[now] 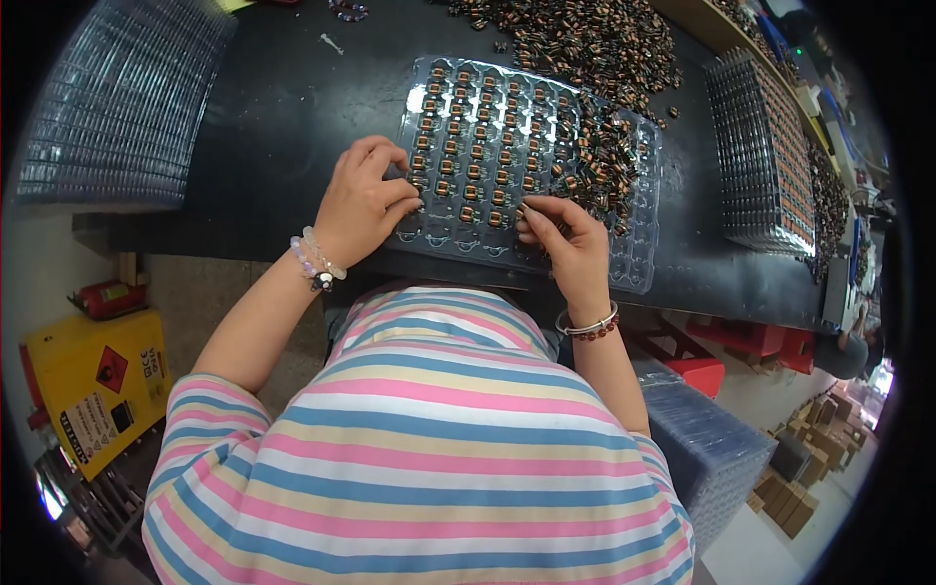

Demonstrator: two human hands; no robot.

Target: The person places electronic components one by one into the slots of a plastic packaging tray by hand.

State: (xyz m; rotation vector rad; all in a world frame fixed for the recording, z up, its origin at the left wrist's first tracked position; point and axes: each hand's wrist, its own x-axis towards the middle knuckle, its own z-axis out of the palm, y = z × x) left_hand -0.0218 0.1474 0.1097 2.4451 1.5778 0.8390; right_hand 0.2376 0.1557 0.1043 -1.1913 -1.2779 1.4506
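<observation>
A clear plastic blister tray (458, 252) lies on the dark table in front of me, many of its pockets filled with small copper-wound coils (475, 171). At the tray's left edge, my left hand (366, 195) has thumb and forefinger pinched together over a pocket in the outermost column; what is between the tips is hidden. My right hand (570, 239) pinches a small coil (521, 211) between thumb and fingers, low over the tray's near rows. A loose heap of coils (606, 161) covers the tray's right part, just beyond my right hand.
A big pile of loose coils (595, 44) spreads across the table's far side. Stacked clear trays (117, 107) stand at the left; another stack with coils (765, 156) stands at the right. Below the table are a yellow box (102, 380), a red stool (682, 366) and wrapped trays (707, 439).
</observation>
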